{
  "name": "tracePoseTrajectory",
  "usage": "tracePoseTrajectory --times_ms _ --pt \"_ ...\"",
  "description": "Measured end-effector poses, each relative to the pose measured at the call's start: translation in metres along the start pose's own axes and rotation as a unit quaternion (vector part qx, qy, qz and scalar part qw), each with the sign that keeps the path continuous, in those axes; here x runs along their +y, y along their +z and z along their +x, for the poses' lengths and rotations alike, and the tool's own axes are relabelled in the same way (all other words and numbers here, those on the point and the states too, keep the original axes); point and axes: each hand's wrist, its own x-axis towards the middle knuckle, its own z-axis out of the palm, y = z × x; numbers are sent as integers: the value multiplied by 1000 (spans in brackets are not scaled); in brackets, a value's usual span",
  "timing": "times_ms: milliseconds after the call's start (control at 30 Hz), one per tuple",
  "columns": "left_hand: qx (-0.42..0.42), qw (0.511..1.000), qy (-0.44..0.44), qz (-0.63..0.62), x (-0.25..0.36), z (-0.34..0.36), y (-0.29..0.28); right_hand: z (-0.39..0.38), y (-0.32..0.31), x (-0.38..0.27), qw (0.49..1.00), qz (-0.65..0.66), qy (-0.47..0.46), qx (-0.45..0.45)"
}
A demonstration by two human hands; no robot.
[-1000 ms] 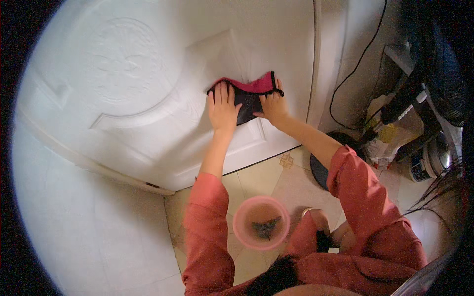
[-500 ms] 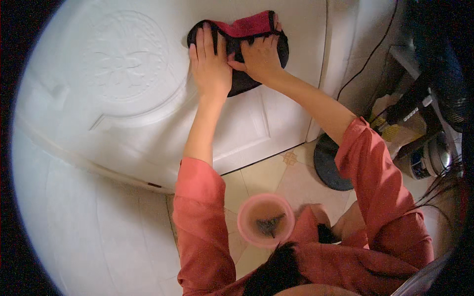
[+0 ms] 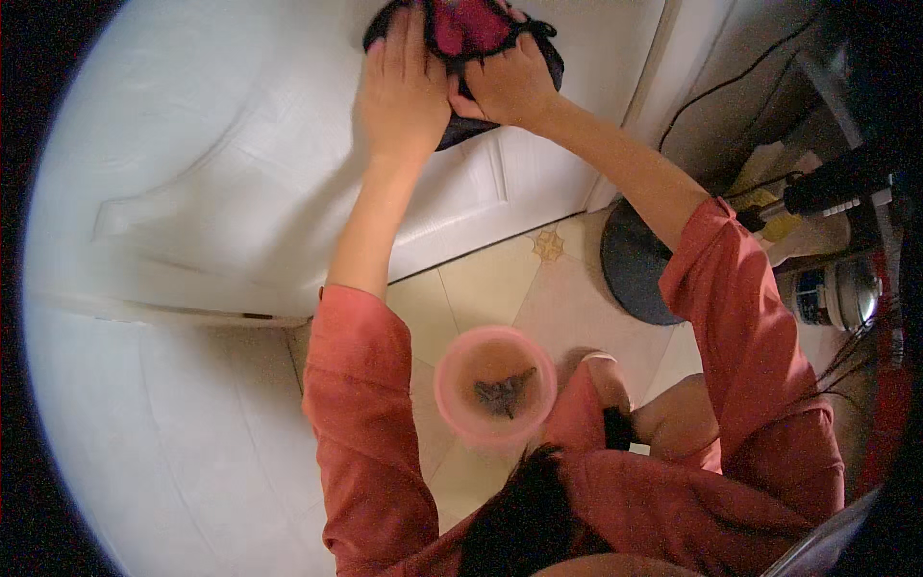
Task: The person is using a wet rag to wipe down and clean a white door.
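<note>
A black cloth with a magenta side (image 3: 471, 29) is bunched against a white panelled door (image 3: 240, 212), partly beyond the top of the view. My left hand (image 3: 404, 96) lies over the cloth's left part, its fingers stretched flat and pointing up the door. Close on its right, my right hand (image 3: 510, 87) has bent fingers gripping the cloth along the magenta fold. The thumb of that hand reaches toward my left palm. Below my arms, a pink bucket (image 3: 443, 389) stands on the tiled floor with murky water and a dark, unclear shape inside.
A round black base (image 3: 639, 269) rests on the floor by the door frame (image 3: 644, 91). Further right are a black cable (image 3: 735, 82), a lidded metal container (image 3: 851, 291) and other cluttered items. My bent knee (image 3: 678, 413) is just right of the bucket.
Everything seen has shifted, with the door, bucket and floor now higher in the view. The right fingers are more curled into the cloth, and its magenta fold has changed shape.
</note>
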Motion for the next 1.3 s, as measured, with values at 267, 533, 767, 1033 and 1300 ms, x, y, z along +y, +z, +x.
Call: tracePoseTrajectory --times_ms 267,533,767,1033,1300 --pt "-43 999 0 -9 46 -87 48 -97 20 -39 992 102 -53 -56" --pt "-64 997 42 13 61 -128 65 -131 12 -57 975 98 -70 -187" --pt "-35 999 4 -6 73 -147 68 -152 15 -75 984 121 -23 -130" --pt "-74 996 53 6 80 -178 87 -177 25 -87 962 182 -27 -202" --pt "-107 988 111 29 72 -244 117 -227 45 -121 947 244 -51 -203"
